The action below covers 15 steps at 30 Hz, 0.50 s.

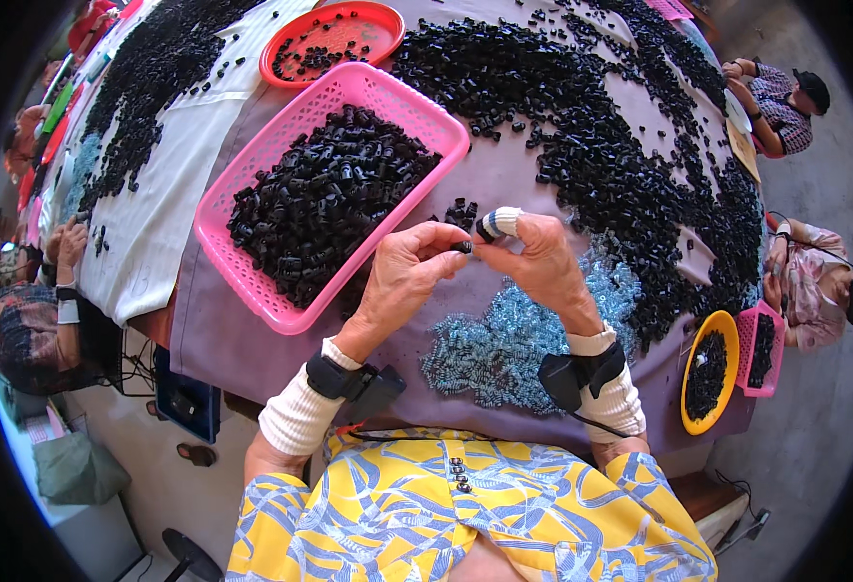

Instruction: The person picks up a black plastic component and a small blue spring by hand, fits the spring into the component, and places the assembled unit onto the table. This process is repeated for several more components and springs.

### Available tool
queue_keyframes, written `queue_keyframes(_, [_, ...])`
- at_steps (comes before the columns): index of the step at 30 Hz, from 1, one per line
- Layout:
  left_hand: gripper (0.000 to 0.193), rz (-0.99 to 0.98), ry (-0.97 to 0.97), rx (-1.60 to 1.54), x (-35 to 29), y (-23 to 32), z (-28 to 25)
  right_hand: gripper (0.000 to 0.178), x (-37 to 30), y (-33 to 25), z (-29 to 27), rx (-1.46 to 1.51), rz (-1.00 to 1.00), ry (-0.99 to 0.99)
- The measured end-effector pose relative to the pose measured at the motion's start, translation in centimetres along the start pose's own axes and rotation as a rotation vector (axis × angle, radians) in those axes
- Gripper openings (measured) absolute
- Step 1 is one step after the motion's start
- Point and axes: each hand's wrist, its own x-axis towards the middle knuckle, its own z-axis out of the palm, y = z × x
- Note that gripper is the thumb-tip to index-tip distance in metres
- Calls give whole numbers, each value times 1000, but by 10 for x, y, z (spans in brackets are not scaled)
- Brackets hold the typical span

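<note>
In front of me, my left hand (402, 281) pinches a small black plastic piece (461, 247) between thumb and forefinger. The fingertips of my right hand (540, 267) are closed and meet the left ones at this piece; what they hold is hidden. A white and blue cloth cover (500, 222) wraps one right finger. Just beyond the hands lies a small cluster of black pieces (460, 212). Below the right hand spreads a heap of light-blue, shiny small pieces (499, 354). To the left, a pink basket (228, 257) holds many black pieces.
Heaps of black pieces (504, 73) cover the far and right side of the cloth-covered table (223, 339). A red tray (397, 37) is behind the basket. A yellow bowl (733, 359) and a small pink basket (774, 373) stand at right. Other people sit on both sides.
</note>
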Motion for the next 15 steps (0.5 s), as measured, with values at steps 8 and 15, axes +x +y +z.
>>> queue_keyframes(8, [20, 147, 93, 166, 4, 18, -7, 13, 27, -8, 1, -118, -133, -44])
queue_keyframes(15, [21, 229, 135, 175, 4, 19, -17, 22, 38, -13, 6, 190, 54, -114])
